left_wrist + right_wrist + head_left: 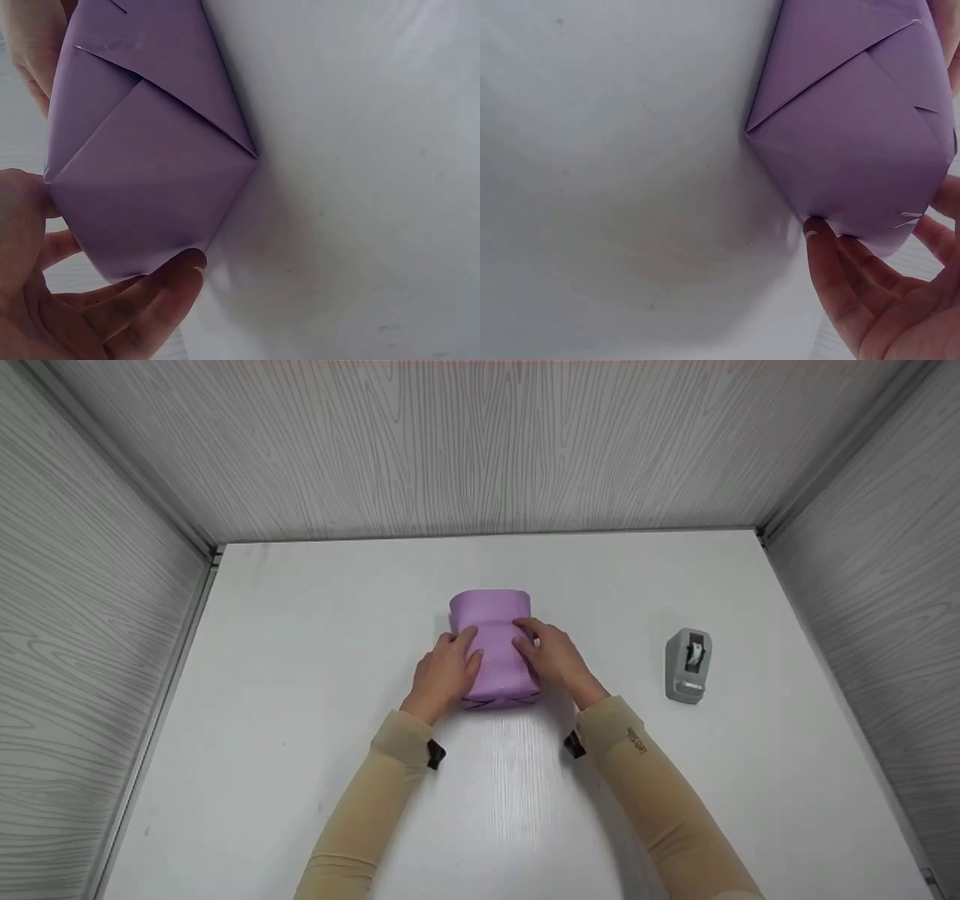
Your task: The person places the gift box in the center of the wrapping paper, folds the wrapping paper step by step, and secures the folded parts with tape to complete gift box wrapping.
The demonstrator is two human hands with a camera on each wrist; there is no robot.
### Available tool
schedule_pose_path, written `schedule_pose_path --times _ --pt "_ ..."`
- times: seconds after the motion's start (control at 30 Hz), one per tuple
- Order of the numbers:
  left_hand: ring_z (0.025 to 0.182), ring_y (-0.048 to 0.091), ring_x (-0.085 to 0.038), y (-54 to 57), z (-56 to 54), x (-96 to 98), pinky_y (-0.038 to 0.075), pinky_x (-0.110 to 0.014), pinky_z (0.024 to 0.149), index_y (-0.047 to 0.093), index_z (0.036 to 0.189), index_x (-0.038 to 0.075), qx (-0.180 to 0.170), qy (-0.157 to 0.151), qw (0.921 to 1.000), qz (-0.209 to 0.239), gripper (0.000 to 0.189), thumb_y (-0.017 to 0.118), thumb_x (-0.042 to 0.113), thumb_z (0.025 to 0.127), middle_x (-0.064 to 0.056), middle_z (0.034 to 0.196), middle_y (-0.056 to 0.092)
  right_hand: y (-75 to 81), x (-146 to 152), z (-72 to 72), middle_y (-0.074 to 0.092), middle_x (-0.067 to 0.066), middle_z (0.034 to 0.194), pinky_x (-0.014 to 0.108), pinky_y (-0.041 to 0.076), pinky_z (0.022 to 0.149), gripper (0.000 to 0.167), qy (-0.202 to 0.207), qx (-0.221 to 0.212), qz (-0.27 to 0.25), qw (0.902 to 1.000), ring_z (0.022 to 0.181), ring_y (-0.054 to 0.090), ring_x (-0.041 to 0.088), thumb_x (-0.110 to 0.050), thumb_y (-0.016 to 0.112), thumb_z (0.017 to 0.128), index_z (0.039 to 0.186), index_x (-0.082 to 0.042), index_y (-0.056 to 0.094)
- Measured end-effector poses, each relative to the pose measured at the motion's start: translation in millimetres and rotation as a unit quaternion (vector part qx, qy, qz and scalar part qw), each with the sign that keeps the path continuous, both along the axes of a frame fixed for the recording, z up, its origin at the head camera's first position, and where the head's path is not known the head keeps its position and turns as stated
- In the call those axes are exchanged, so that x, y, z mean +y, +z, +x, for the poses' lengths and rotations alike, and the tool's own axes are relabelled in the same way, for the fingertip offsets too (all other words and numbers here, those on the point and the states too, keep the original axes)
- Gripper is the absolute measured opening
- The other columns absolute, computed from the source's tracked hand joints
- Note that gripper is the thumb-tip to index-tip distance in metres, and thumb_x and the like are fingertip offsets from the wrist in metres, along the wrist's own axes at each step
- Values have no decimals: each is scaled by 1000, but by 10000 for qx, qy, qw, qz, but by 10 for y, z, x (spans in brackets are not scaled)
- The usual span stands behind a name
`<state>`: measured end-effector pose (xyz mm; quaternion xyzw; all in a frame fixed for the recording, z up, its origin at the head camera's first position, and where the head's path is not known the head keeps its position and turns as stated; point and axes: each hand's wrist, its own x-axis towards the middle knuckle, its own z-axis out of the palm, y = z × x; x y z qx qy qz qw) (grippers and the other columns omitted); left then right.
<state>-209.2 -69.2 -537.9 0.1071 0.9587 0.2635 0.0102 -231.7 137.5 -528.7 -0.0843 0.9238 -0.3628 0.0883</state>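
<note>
A purple paper-wrapped package [496, 656] lies on the white table in the head view. Its near end is folded into overlapping triangular flaps [150, 172], while the paper at its far end stands out in a rounded, tube-like shape. My left hand [441, 673] grips the package's left side, thumb on top. On the opposite side my right hand [559, 660] holds it with thumb and fingers. Both wrist views show fingers curled along the package's side edges. What lies inside the paper is hidden.
To the right of the package stands a grey tape dispenser [686, 666] with a roll of tape in it. Grey wood-grain panels [480, 450] border the white table [315, 622] at the back and on both sides.
</note>
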Motion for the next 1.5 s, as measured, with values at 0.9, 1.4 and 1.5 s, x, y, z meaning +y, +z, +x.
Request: schedule_pose_path --times 0.9,1.4,1.5 --pt "89 68 -24 272 184 -20 56 -32 75 38 140 9 861 325 9655 2435 62 73 10 89 -13 108 59 170 67 400 64 14 113 38 56 80 74 -1022 1219 -2159 9634 98 68 30 -3 75 82 143 -6 34" --pt "95 65 -21 248 455 -15 56 -28 77 41 138 3 780 385 9524 2921 70 77 5 79 -8 101 56 24 81 654 58 20 107 49 54 83 70 -860 1733 -3098 9309 101 65 37 10 76 77 137 1 40" --pt "94 63 -20 238 486 -18 56 -28 76 44 136 0 892 353 9517 2917 65 79 14 82 -8 100 57 24 78 684 57 20 109 51 54 83 68 -950 1652 -3047 9332 101 65 35 5 79 77 135 2 42"
